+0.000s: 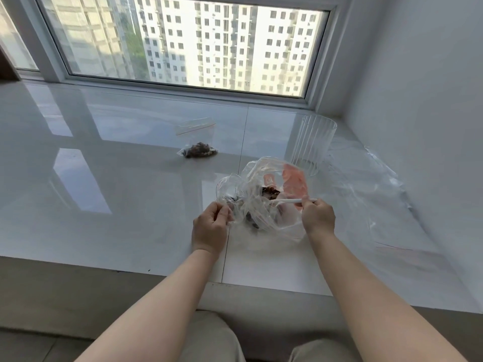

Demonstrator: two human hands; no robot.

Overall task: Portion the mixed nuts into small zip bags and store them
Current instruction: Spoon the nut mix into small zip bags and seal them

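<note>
A large crumpled clear plastic bag (264,194) with a pink patch lies on the white sill, with dark mixed nuts (270,192) visible inside. My left hand (210,227) pinches the bag's left edge. My right hand (317,216) grips a white spoon handle (295,201) that reaches into the bag; the spoon's bowl is hidden by plastic. Farther back rests a small zip bag (196,142) with a red seal line and a heap of nuts at its bottom.
A ribbed clear glass cup (313,145) stands just behind the big bag at the right. Flat clear zip bags (376,194) lie along the right wall. The glossy white sill (117,178) spreads left; the window is behind, the sill's front edge near my knees.
</note>
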